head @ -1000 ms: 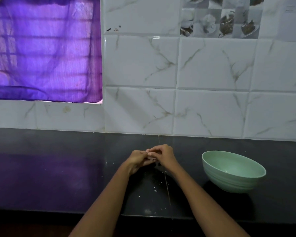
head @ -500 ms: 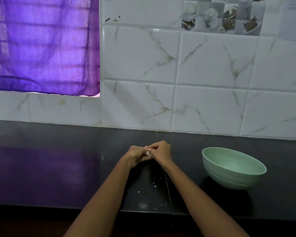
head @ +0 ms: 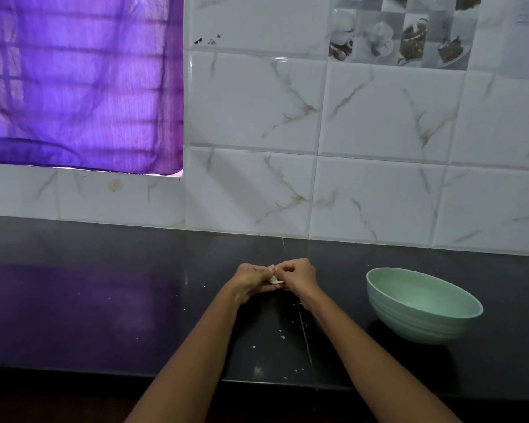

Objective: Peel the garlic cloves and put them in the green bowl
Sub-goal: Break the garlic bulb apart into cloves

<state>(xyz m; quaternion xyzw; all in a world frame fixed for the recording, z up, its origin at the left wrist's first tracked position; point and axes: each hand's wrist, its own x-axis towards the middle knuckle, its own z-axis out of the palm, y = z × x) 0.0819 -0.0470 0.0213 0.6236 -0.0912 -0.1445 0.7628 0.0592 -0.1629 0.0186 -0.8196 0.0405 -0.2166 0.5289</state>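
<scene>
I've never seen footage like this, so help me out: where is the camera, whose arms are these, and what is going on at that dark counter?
There is no machine here. The picture comes from a camera worn on a person's head, looking forward and down, so the two bare arms are the wearer's own. The left hand and right hand meet over a black countertop, and together they pinch a small white garlic clove, apparently peeling it. Pale flecks, probably bits of peel, lie on the counter below the hands. To the right stands a green bowl; what shows of its inside looks empty. Behind are marble-patterned wall tiles and a purple curtain.
</scene>
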